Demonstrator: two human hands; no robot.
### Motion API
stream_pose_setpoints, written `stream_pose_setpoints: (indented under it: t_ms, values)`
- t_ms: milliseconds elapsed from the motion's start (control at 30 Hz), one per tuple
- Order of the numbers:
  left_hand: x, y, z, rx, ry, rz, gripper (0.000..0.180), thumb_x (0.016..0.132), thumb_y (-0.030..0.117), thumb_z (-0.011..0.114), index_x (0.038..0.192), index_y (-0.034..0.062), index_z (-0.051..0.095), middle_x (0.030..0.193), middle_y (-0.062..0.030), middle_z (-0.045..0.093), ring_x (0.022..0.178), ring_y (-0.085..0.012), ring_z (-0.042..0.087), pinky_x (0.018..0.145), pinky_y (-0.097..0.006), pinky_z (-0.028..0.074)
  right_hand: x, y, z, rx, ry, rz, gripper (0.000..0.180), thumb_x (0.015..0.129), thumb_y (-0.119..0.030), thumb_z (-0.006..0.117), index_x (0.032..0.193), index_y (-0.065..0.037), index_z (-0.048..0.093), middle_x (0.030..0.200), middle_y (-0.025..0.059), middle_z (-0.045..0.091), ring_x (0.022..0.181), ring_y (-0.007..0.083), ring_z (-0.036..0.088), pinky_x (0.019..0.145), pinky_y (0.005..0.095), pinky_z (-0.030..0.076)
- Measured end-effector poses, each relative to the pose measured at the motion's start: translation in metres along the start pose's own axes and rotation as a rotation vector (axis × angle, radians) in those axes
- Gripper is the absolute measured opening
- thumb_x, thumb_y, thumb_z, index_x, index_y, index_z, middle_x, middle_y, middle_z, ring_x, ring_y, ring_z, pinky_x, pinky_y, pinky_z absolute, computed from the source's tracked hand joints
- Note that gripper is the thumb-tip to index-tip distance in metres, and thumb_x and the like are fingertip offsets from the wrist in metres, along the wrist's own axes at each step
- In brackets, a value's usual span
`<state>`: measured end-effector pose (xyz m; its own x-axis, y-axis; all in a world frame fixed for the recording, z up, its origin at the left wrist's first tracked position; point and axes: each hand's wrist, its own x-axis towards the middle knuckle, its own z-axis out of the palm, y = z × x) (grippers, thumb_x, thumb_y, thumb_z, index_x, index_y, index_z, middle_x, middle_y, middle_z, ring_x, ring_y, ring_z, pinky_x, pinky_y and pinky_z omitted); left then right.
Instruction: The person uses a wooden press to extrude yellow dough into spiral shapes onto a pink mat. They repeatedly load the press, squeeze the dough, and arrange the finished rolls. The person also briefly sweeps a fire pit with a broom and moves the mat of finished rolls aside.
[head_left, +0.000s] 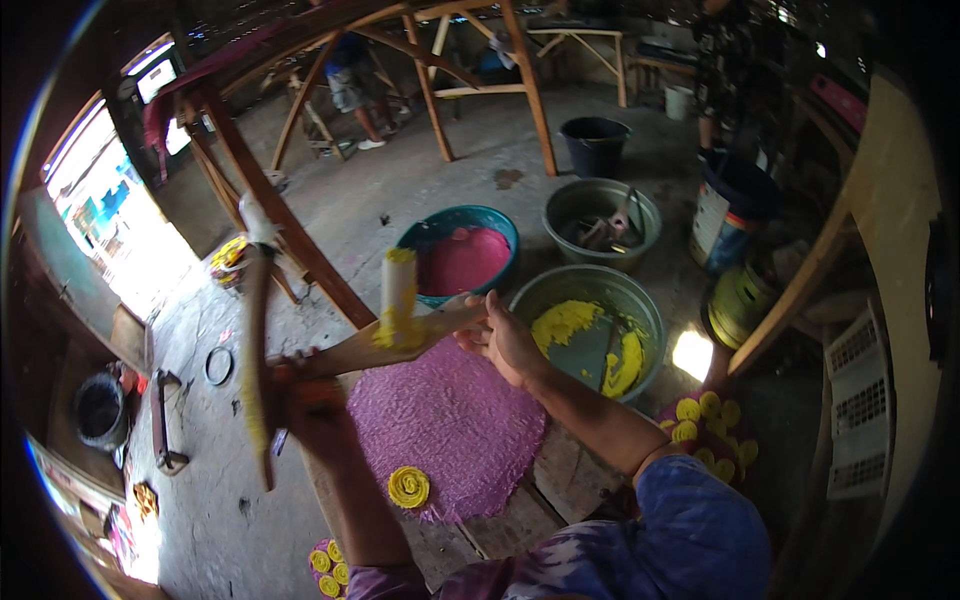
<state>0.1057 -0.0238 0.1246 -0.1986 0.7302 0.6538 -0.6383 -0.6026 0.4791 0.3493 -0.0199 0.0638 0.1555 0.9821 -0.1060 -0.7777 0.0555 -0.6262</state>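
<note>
A wooden hand press [365,350] is held up over the work bench: a long flat arm joins a curved upright bar at its left end. A white tube smeared with yellow paste [398,300] stands up from the arm. My left hand [315,410] is closed round the press near the joint, with something orange beside the fingers. My right hand [508,345] pinches the arm's far end between thumb and fingers. Below lies a wide round bed of pink-purple grains [450,430], with one yellow spiral coil [408,487] on its near left part.
Beyond the bench [572,470] stand a green basin [655,350] with yellow paste, a teal basin [515,240] of pink grains and a grey-green basin [550,215] with tools. Yellow coils [705,435] pile up at right. A slanted wooden post [300,240] rises at left.
</note>
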Motion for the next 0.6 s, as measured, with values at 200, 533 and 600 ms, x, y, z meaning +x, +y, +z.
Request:
stream_pose_setpoints:
  t_ms: [200, 533, 600]
  values:
    - [0.011, 0.024, 0.009, 0.221, -0.029, -0.15, 0.026, 0.088, 0.013, 0.059, 0.112, 0.0024, 0.057, 0.098, -0.0048, 0.058, 0.089, -0.0157, 0.057, 0.086, -0.036, 0.048, 0.055, -0.049, -0.24, -2.002, 0.22, 0.171, 0.045, 0.096, -0.041, 0.051, 0.105, 0.0, 0.065, 0.104, 0.0193, 0.065, 0.094, 0.0326, 0.065, 0.081, 0.0449, 0.051]
    - [-0.01, -0.022, 0.049, 0.654, 0.105, -0.32, 0.024, 0.08, 0.006, 0.065, 0.102, -0.0021, 0.061, 0.088, -0.0057, 0.058, 0.077, -0.0121, 0.057, 0.067, -0.025, 0.047, 0.075, -0.003, -0.387, -2.407, 0.202, 0.344, 0.034, 0.087, -0.024, 0.061, 0.12, -0.017, 0.063, 0.135, 0.0129, 0.046, 0.128, 0.035, 0.042, 0.099, 0.0502, 0.038]
    - [-0.008, -0.046, 0.014, 0.459, 0.065, -0.169, 0.024, 0.083, 0.003, 0.065, 0.105, -0.0059, 0.063, 0.087, -0.0087, 0.064, 0.074, -0.0137, 0.061, 0.06, -0.026, 0.048, 0.092, 0.0, -0.434, -2.559, 0.326, 0.269, 0.038, 0.089, -0.024, 0.059, 0.127, -0.02, 0.059, 0.141, 0.0128, 0.041, 0.134, 0.0373, 0.033, 0.104, 0.0534, 0.031]
